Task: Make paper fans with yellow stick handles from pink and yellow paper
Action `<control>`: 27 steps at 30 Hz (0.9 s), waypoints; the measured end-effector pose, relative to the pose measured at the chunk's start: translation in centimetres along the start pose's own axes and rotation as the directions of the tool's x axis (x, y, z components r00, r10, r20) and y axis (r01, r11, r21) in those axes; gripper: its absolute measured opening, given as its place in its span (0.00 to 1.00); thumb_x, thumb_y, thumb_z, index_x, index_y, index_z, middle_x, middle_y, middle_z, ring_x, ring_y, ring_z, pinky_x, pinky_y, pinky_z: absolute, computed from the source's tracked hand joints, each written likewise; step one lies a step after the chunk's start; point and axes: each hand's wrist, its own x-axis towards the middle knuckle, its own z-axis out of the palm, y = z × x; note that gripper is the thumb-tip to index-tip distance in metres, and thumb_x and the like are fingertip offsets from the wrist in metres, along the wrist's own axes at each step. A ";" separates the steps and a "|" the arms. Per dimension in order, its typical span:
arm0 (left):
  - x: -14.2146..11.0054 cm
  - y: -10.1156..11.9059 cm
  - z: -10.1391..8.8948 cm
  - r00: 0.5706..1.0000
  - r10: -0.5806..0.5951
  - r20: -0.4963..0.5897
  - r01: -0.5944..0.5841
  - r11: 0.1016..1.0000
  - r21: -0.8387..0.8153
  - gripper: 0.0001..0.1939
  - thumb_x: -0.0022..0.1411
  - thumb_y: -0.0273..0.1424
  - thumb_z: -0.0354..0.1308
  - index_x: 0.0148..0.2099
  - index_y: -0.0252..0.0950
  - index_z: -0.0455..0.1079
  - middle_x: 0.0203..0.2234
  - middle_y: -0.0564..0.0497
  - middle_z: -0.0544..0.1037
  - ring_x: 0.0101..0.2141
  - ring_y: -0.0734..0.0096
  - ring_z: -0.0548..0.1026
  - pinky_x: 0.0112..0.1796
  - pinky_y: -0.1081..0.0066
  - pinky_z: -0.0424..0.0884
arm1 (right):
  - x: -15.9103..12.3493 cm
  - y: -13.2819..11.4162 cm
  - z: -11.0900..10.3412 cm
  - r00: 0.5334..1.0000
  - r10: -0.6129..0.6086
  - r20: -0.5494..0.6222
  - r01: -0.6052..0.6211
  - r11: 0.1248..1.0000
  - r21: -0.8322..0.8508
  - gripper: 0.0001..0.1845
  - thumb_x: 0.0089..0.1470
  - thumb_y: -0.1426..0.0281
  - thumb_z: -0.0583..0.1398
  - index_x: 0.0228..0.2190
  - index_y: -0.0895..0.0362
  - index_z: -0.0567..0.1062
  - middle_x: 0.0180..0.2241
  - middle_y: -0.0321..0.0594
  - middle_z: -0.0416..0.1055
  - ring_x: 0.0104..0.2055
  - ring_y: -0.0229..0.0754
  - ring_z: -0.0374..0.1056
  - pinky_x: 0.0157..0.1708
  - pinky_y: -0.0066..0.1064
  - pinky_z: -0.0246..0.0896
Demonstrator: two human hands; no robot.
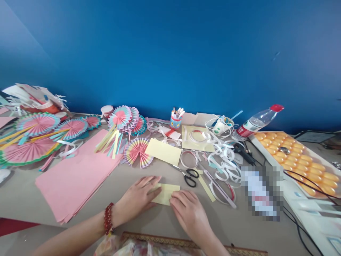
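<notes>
Two hands (pixel 189 208) holding yellow paper (pixel 167 192) at each end, scissors (pixel 185 174) near, open tabletop (pixel 108 192) leftward

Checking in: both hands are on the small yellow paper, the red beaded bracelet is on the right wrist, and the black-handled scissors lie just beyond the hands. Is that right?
Not quite: the head view shows the red beaded bracelet on the left wrist. Both the left hand and right hand are on the small yellow paper, with the black-handled scissors just beyond.
</notes>
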 end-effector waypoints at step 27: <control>-3.8 0.0 0.7 0.886 -0.424 -0.187 0.309 0.841 -0.444 0.10 0.73 0.32 0.50 0.37 0.37 0.65 0.34 0.50 0.74 0.36 0.66 0.72 0.38 0.66 0.64 | 1.2 0.9 0.6 0.988 0.135 0.072 -0.151 0.935 0.321 0.08 0.65 0.72 0.54 0.31 0.53 0.68 0.32 0.36 0.71 0.36 0.41 0.67 0.38 0.33 0.59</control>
